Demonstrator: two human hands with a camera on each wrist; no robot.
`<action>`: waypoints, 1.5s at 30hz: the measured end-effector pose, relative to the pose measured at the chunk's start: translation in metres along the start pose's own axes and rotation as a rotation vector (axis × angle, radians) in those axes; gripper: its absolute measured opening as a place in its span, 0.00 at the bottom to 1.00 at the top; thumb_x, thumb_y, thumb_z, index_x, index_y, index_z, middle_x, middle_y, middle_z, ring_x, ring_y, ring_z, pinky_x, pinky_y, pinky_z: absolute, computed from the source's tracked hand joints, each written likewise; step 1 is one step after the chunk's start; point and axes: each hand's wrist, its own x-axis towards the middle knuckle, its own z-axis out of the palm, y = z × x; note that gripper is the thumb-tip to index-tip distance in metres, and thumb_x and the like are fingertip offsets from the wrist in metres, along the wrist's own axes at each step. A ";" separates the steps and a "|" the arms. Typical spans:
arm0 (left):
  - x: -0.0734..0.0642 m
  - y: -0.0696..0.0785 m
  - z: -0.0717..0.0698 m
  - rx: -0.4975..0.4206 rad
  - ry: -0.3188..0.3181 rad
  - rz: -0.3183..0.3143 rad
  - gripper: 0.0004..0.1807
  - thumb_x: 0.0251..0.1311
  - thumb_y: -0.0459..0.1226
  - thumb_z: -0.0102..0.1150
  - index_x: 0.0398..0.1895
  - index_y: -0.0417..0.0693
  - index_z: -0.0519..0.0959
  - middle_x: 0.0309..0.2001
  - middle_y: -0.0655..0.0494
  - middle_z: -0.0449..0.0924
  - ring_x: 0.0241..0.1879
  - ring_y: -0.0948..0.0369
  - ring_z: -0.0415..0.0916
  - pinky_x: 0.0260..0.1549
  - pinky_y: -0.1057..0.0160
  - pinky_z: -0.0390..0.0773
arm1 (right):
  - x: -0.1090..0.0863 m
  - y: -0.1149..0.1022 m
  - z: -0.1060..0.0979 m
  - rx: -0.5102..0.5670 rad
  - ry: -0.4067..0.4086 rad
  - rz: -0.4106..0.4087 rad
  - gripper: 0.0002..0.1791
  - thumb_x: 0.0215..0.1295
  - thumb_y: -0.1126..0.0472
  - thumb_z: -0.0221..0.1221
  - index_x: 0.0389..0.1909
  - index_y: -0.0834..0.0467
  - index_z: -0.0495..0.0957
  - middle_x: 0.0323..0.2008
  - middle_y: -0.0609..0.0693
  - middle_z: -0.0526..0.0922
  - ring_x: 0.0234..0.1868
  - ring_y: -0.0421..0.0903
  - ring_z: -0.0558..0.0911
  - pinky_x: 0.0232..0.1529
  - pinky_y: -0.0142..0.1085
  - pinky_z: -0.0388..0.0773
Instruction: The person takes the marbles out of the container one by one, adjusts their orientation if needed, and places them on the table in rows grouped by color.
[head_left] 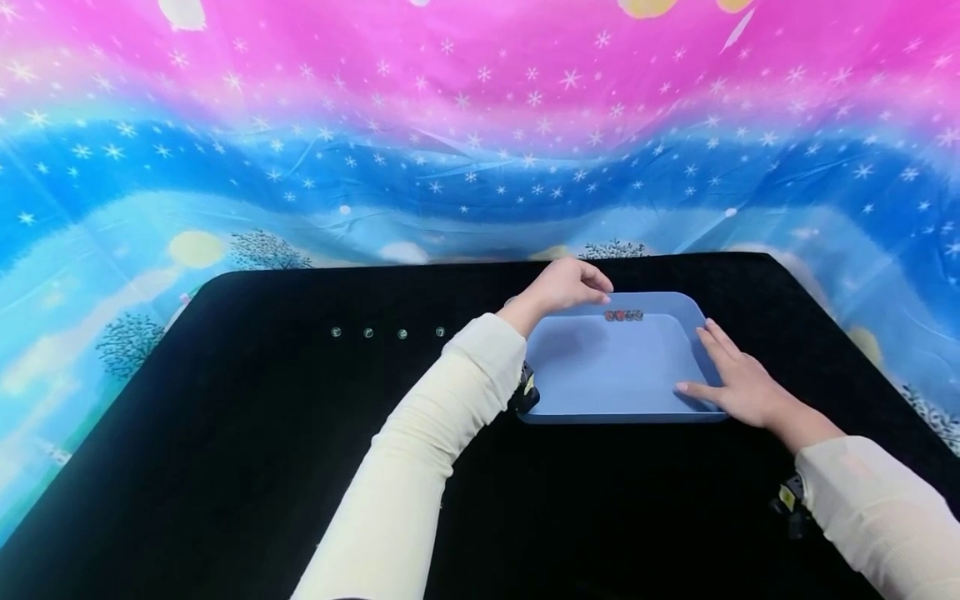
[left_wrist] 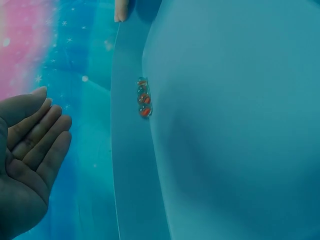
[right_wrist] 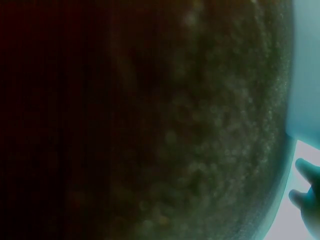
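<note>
A shallow blue-grey tray point(head_left: 607, 367) lies on the black table. Against its far wall several glass marbles point(head_left: 624, 316) with orange and dark swirls sit in a tight row; the left wrist view also shows these marbles point(left_wrist: 144, 97). My left hand point(head_left: 564, 287) hovers by the tray's far left rim, fingers relaxed and slightly bent. Nothing shows in its palm in the left wrist view. With fingers fairly straight, my right hand point(head_left: 738, 383) rests on the tray's right side, thumb over the inner side. Only part of the right hand point(right_wrist: 311, 200) appears in the right wrist view.
Left of the tray, several clear marbles point(head_left: 368, 332) stand spaced in a row on the black cloth point(head_left: 247, 433). A pink and blue snowflake curtain point(head_left: 480, 142) hangs behind the table. Dark, blurred cloth fills most of the right wrist view.
</note>
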 end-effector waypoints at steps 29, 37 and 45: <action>0.029 -0.021 0.030 0.140 -0.021 0.012 0.20 0.51 0.36 0.59 0.50 0.52 0.74 0.48 0.64 0.73 0.46 0.70 0.69 0.39 0.75 0.68 | 0.000 0.000 0.000 -0.017 -0.003 0.007 0.53 0.54 0.39 0.51 0.64 0.67 0.32 0.63 0.64 0.27 0.61 0.66 0.37 0.51 0.62 0.43; 0.034 -0.026 0.037 0.145 -0.028 -0.004 0.20 0.52 0.35 0.58 0.51 0.53 0.73 0.49 0.64 0.72 0.48 0.70 0.68 0.39 0.75 0.68 | -0.001 -0.001 0.000 -0.010 0.002 0.015 0.54 0.54 0.38 0.51 0.64 0.67 0.32 0.63 0.64 0.26 0.61 0.65 0.36 0.51 0.63 0.42; 0.039 -0.032 0.044 0.125 -0.048 0.001 0.22 0.53 0.34 0.57 0.54 0.54 0.71 0.52 0.63 0.70 0.50 0.70 0.66 0.37 0.76 0.69 | 0.000 -0.002 0.000 -0.004 0.000 0.016 0.53 0.54 0.39 0.51 0.64 0.67 0.31 0.63 0.63 0.26 0.61 0.65 0.36 0.51 0.63 0.43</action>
